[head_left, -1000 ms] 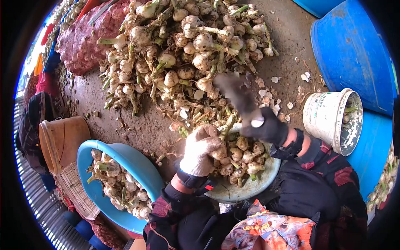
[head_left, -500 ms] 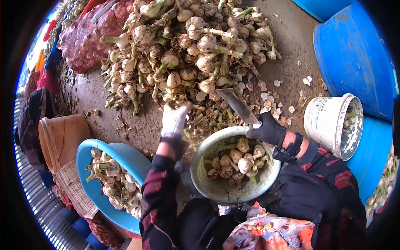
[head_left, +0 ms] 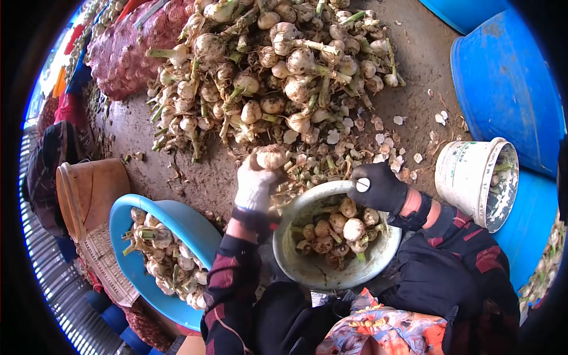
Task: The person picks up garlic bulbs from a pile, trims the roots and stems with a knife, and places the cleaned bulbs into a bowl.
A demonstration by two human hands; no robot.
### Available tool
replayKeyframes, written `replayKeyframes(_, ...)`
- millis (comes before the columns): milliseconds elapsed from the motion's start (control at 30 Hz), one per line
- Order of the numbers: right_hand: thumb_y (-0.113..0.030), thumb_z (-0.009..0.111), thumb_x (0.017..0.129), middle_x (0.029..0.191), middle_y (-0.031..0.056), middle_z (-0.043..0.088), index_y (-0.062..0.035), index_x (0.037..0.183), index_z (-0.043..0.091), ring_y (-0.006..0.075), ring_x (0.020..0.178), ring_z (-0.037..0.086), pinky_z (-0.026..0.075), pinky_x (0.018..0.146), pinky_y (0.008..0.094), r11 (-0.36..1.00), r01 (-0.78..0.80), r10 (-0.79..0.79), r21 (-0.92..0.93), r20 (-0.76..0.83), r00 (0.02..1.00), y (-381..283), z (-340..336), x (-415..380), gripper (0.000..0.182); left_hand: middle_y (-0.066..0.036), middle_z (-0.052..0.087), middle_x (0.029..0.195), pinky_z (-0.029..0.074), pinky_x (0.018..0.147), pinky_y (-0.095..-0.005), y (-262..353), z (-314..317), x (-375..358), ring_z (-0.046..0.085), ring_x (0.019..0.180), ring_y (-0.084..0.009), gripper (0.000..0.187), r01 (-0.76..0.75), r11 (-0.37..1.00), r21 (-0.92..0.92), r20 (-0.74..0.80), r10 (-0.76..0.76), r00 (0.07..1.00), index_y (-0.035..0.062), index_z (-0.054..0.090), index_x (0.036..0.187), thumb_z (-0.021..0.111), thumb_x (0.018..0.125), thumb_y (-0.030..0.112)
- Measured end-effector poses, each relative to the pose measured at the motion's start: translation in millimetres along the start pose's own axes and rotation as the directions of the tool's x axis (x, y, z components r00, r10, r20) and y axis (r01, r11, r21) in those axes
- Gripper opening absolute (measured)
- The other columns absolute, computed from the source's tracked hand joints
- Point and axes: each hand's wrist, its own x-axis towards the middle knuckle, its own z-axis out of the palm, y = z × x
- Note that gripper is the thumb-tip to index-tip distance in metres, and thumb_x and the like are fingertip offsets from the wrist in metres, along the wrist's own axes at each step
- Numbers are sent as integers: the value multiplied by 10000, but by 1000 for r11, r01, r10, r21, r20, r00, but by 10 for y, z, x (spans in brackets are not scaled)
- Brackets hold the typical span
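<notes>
My left hand [head_left: 255,188], in a white glove, is closed around a garlic bulb [head_left: 271,157] held root side up, just in front of the big garlic heap [head_left: 260,77]. My right hand [head_left: 380,188], in a black glove, grips a knife [head_left: 362,184]. Only the pale round end of its handle shows clearly; the blade cannot be made out. Below that hand, a pale green basin [head_left: 378,269] rests by my lap with trimmed garlic bulbs [head_left: 337,231] inside. To the left, a light blue basin [head_left: 189,222] holds more garlic [head_left: 168,260].
Cut stalks and root discs [head_left: 387,145] litter the floor between heap and basin. A white bucket [head_left: 464,177] lies tilted at right, near large blue tubs [head_left: 509,89]. An orange bucket [head_left: 97,192] and a pink net sack [head_left: 133,53] are at left.
My left hand, open and blurred before, now holds a garlic bulb. My right hand has turned the knife, so the blade that pointed toward the heap no longer shows.
</notes>
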Motion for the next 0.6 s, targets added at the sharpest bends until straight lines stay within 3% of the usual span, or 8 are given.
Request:
replayKeyframes(33, -159, 695, 676, 647, 129, 569, -53, 758, 604, 275, 585, 598, 462, 544, 349, 987, 134, -137, -92, -22, 990, -43, 21, 15, 162, -78, 634, 929, 535, 686, -285, -88, -127, 13, 620, 724, -172, 449, -16, 999, -30, 89, 19, 996, -27, 569, 1082, 545, 637, -81)
replayKeyframes(67, -132, 695, 681, 630, 106, 545, -59, 744, 596, 268, 563, 576, 448, 531, 349, 947, 262, -272, -186, -31, 962, -91, 35, 32, 138, -102, 622, 1014, 556, 699, -302, -91, -90, -46, 639, 799, -183, 363, -199, 980, -14, 207, 197, 958, -20, 533, 1133, 597, 779, 28)
replayKeyframes(100, -142, 700, 671, 657, 114, 546, -73, 754, 595, 317, 579, 570, 450, 523, 386, 917, 322, -335, -235, -15, 942, -156, 27, 54, 151, -95, 618, 1031, 554, 716, -304, -84, -45, -94, 638, 819, -185, 343, -96, 995, -26, 139, 99, 985, -6, 527, 1150, 586, 820, 69)
replayKeyframes(167, -158, 710, 661, 665, 110, 547, -74, 759, 592, 313, 584, 573, 450, 523, 393, 896, 349, -364, -275, -4, 931, -268, 29, 80, 174, -84, 613, 1060, 540, 773, -297, -59, 34, -215, 627, 890, -176, 307, 40, 986, -164, 188, -9, 982, 33, 499, 1202, 521, 910, 126)
replayKeyframes(300, -190, 724, 623, 718, 97, 564, -85, 797, 593, 300, 612, 591, 461, 530, 397, 842, 407, -422, -354, 38, 906, -456, -18, 94, 242, -89, 615, 1070, 520, 813, -311, -70, 152, -582, 610, 957, -179, 330, -71, 997, -25, 323, 76, 943, 31, 488, 1217, 528, 896, 90)
replayKeyframes(400, -184, 720, 612, 723, 92, 563, -93, 802, 594, 296, 620, 596, 464, 531, 395, 827, 439, -442, -352, 75, 894, -503, -61, 94, 245, -93, 599, 1122, 506, 817, -313, -405, -167, -685, 601, 970, -190, 389, -512, 799, 315, 546, 289, 786, 23, 490, 1229, 580, 853, 68)
replayKeyframes(433, -184, 720, 607, 722, 90, 562, -97, 799, 594, 295, 622, 598, 465, 531, 396, 826, 450, -445, -339, 95, 890, -505, -73, 89, 246, -89, 587, 1163, 494, 822, -304, -336, -91, -682, 593, 984, -194, 453, -359, 881, 308, 452, 197, 870, 18, 489, 1243, 625, 813, 53)
replayKeyframes(600, -179, 711, 591, 695, 103, 554, -75, 794, 596, 310, 615, 601, 479, 542, 404, 830, 470, -466, -300, 88, 880, -318, -24, 104, 255, -88, 583, 1191, 493, 861, -309, -292, -18, -748, 584, 1025, -193, 436, -165, 936, 312, 575, -48, 817, 22, 481, 1263, 592, 842, 13)
